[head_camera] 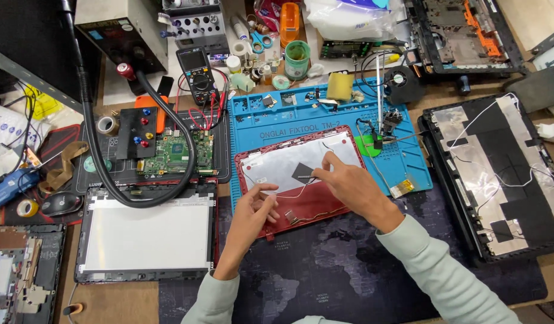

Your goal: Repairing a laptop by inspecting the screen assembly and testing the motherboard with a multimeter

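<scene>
I have the red lid [301, 174] open-side up at centre, half on the blue mat [325, 117]. My left hand [253, 210] sits at its seven o'clock edge, fingers curled narrow, pinching what looks like the thin white wire [292, 195]. My right hand [349, 183] reaches in from four o'clock, forefinger pressing down near the black patch [302, 172]; it grips nothing that I can see. I judge the lid already stripped: the screen panel [148, 234] lies apart at nine o'clock, the green board [176, 153] above it. The wiring inside is not yet freed.
</scene>
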